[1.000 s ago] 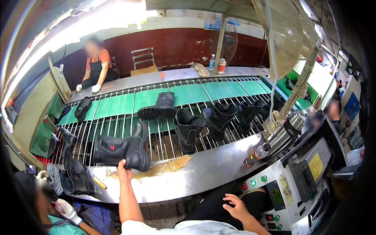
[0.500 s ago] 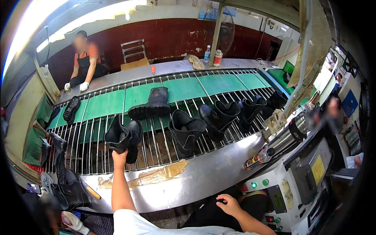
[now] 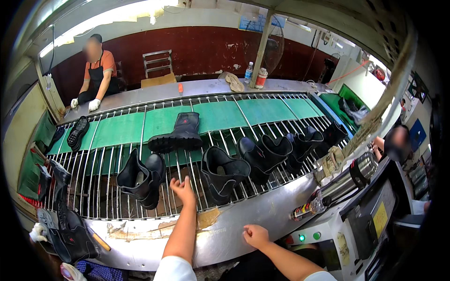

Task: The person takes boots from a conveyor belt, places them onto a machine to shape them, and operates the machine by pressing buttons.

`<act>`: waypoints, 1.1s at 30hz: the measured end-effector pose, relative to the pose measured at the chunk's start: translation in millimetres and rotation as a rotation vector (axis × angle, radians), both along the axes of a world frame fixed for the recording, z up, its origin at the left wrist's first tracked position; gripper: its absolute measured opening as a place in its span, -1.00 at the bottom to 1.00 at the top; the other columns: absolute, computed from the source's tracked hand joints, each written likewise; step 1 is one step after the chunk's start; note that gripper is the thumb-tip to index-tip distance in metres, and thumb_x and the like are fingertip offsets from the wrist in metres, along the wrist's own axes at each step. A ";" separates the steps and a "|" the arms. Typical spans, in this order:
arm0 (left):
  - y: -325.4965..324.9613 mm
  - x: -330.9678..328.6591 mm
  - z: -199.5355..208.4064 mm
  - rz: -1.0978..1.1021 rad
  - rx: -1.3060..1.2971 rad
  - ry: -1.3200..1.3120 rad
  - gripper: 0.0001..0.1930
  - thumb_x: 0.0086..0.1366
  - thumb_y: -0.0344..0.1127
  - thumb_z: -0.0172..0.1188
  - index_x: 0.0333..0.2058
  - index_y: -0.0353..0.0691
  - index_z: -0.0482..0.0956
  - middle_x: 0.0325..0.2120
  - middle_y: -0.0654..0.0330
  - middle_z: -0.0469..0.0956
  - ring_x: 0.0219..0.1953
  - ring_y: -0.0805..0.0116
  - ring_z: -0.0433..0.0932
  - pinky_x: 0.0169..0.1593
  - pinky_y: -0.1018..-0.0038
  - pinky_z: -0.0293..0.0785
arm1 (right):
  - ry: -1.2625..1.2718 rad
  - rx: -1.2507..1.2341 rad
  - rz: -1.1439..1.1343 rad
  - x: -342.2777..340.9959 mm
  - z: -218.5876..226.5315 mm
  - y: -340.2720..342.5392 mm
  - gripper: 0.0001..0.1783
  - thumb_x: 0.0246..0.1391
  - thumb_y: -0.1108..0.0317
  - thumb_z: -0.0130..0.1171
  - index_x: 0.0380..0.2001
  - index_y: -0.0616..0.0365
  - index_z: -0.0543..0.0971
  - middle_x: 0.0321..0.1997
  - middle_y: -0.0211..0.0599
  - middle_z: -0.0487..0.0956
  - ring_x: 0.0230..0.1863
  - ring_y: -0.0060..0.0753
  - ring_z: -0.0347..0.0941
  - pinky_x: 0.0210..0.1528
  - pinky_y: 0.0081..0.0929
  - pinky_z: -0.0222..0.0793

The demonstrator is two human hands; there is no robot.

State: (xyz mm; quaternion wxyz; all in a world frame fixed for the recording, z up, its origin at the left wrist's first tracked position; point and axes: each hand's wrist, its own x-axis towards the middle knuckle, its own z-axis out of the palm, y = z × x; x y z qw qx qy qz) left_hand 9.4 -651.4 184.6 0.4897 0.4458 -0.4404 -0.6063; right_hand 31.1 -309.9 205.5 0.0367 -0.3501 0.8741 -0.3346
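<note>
My left hand (image 3: 183, 191) is open over the metal rods, palm up with its fingers apart and nothing in it. Just left of it a black boot (image 3: 140, 180) stands upright on the rack, its dark opening facing me. To the right of that hand is another upright black boot (image 3: 224, 174), not touched. Behind, a black boot (image 3: 177, 133) shows its side and thick tread. My right hand (image 3: 256, 235) is held over the steel ledge (image 3: 220, 243), fingers curled in, with nothing visible in it.
More black boots (image 3: 265, 157) stand along the right of the rod rack. A green belt (image 3: 215, 114) runs behind. At right are a steel thermos (image 3: 347, 175), a bottle (image 3: 311, 207) and a control panel (image 3: 309, 236). Across sits a gloved co-worker (image 3: 98, 75); boots (image 3: 70, 236) lie at lower left.
My left hand has let go of the boot at left and moved right, fingers opening. My right hand has risen from my lap to the ledge. The view has shifted slightly.
</note>
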 end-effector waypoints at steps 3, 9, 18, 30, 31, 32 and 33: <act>-76.6 -72.2 -39.9 0.126 0.149 -0.070 -0.05 0.03 -0.07 0.42 0.24 -0.27 0.00 0.06 -0.04 0.23 -0.01 0.10 0.35 0.07 0.23 0.30 | 0.135 0.131 0.019 -2.9 -11.4 -15.1 -0.89 -0.09 0.24 0.21 -0.47 -0.03 0.55 -0.61 -0.37 0.51 -0.55 -0.18 0.48 -0.46 -0.22 0.41; -128.2 -169.2 -2.3 0.232 0.437 -0.092 0.25 -0.21 0.02 0.54 0.29 -0.21 -0.20 0.15 -0.31 0.13 0.15 -0.16 0.28 0.22 0.13 0.22 | 0.181 0.029 0.013 -4.0 -15.6 -12.5 -0.88 -0.13 0.27 0.26 -0.58 -0.03 0.51 -0.71 -0.41 0.42 -0.66 -0.23 0.41 -0.61 -0.35 0.33; -134.8 -196.2 -2.2 0.088 0.339 -0.089 0.25 -0.18 -0.19 0.48 0.25 -0.30 -0.38 0.11 -0.34 0.19 0.11 -0.19 0.33 0.21 0.18 0.26 | 0.151 0.063 -0.013 9.2 -0.3 -14.9 -0.84 -0.05 0.26 0.20 -0.57 0.03 0.46 -0.60 -0.20 0.45 -0.53 0.00 0.42 -0.45 -0.13 0.36; -49.6 53.2 72.7 -0.650 0.472 0.757 -0.26 0.16 0.24 0.04 0.15 -0.19 0.31 0.01 0.00 0.48 -0.03 0.06 0.51 -0.03 0.07 0.48 | 0.291 -0.050 0.074 6.3 -8.3 -14.7 -0.85 -0.13 0.26 0.25 -0.59 -0.02 0.48 -0.73 -0.43 0.42 -0.69 -0.26 0.41 -0.62 -0.35 0.33; -21.9 76.6 77.7 -0.619 0.506 0.879 -0.24 0.15 0.25 0.03 0.16 -0.23 0.29 0.00 0.02 0.48 -0.04 0.05 0.51 -0.02 0.04 0.48 | 0.294 -0.096 0.064 6.6 -1.3 -15.3 -0.85 -0.13 0.26 0.25 -0.59 -0.02 0.48 -0.73 -0.44 0.43 -0.69 -0.26 0.41 -0.62 -0.34 0.34; 5.1 104.2 73.1 -0.672 0.507 0.887 -0.19 0.12 0.30 0.00 0.17 -0.23 0.28 0.02 -0.03 0.46 -0.05 0.01 0.51 -0.07 0.03 0.49 | 0.284 -0.075 0.053 8.1 7.0 -15.3 -0.87 -0.13 0.27 0.25 -0.58 0.00 0.50 -0.72 -0.42 0.43 -0.67 -0.27 0.42 -0.60 -0.35 0.35; 30.1 135.3 69.2 -0.725 0.503 0.890 -0.14 0.09 0.34 -0.03 0.18 -0.24 0.27 0.03 -0.07 0.43 -0.06 -0.03 0.50 -0.12 0.03 0.50 | 0.270 -0.060 0.043 12.4 15.5 -16.4 -0.88 -0.12 0.28 0.24 -0.56 0.01 0.51 -0.71 -0.40 0.44 -0.66 -0.28 0.43 -0.58 -0.36 0.35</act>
